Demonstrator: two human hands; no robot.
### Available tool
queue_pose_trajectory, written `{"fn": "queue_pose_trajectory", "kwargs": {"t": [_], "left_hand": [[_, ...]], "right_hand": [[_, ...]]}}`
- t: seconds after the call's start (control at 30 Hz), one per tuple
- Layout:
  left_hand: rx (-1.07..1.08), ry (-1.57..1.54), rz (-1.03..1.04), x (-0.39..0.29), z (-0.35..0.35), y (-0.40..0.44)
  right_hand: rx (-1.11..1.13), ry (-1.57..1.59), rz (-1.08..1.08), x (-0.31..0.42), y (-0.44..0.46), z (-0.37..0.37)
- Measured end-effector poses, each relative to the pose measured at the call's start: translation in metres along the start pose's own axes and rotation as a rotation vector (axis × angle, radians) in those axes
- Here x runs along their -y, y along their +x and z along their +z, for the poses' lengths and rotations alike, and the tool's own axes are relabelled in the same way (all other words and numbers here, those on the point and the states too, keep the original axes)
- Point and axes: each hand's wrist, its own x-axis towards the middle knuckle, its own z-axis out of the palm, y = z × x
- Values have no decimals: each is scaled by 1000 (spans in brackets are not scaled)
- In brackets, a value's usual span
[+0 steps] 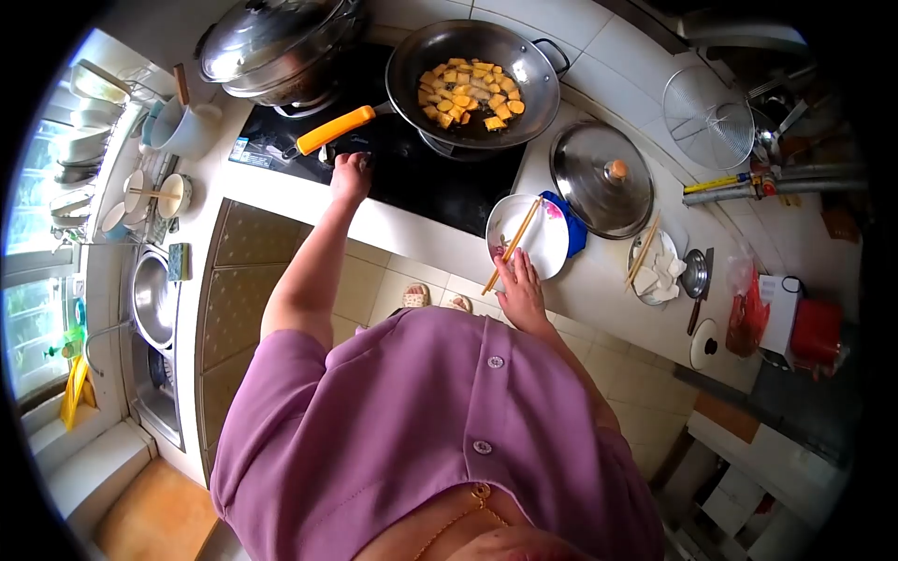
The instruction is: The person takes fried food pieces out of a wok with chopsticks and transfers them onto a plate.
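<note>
Upper centre of frame, wok point(538, 86) is holding yellow chunks point(468, 86) that excess heat could scorch; left hand point(352, 176), its grip hidden from me, is touching stove point(440, 182); centre, right hand point(521, 285), fingers spread, is touching chopsticks point(517, 234) and plate point(551, 245).

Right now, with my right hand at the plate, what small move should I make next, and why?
Probably pick up the chopsticks with your right hand: they lie across the white plate, right by that hand, and yellow pieces sit in the wok with no utensil among them. Your left hand is at the cooktop's front edge, so the right seems better placed.
</note>
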Motion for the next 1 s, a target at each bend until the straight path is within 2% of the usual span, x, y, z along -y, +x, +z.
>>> {"fn": "queue_pose_trajectory", "kwargs": {"t": [0.07,0.1,0.13,0.2,0.27,0.3,0.47,0.53,0.73,0.83,0.93,1.0], "left_hand": [[-78,-31,134,-3,-5,-22],[-95,-8,265,4,-6,-33],[-14,-71,255,1,-13,-47],[-26,-61,402,4,-21,-75],[46,-13,350,7,-27,-105],[145,-14,254,2,-38,-121],[245,-88,168,14,-39,-179],[225,-98,225,18,-31,-195],[361,-132,160,6,-24,-219],[346,-129,186,3,-18,-223],[342,-134,196,0,-18,-227],[345,-141,191,3,-18,-230]], "right_hand": [[-4,2,-4,-2,1,4],[-16,19,-8,-4,1,8],[-27,35,-14,-7,0,12],[-80,78,-65,-16,-1,22],[-131,118,-111,-21,-3,23],[-139,125,-115,-22,-4,21],[-191,95,-148,-33,-4,23],[-215,86,-154,-35,-3,22],[-270,48,-168,-44,1,19],[-177,55,-152,-57,4,24],[-182,66,-210,-64,5,25],[-265,38,-296,-63,6,21]]}}
